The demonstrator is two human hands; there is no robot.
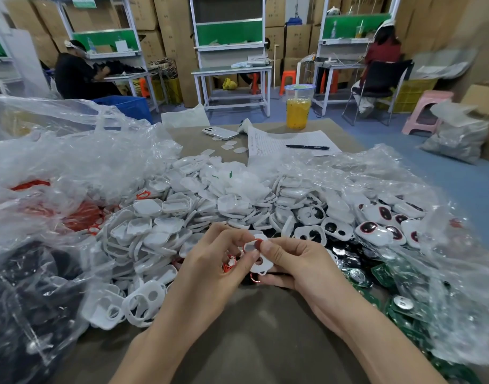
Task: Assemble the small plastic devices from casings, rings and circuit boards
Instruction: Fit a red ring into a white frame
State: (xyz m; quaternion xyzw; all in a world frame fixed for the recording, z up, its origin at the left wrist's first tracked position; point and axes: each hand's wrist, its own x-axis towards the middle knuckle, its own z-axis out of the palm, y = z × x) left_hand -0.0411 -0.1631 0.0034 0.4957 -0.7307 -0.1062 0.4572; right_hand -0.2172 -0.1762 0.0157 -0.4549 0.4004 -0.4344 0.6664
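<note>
White casing [258, 262], one, pinched between left hand [210, 261] and right hand [293, 266] grips, few red rings [229, 265] curled in left palm

The right hand [301, 261] hides part of the white casing [257, 268] (writing on paper [279, 142] illegibly small).

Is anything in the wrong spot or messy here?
Yes: one small orange-red ring lies stray on the heap of white plastic casings, away from the bagged red rings on the left.
</note>
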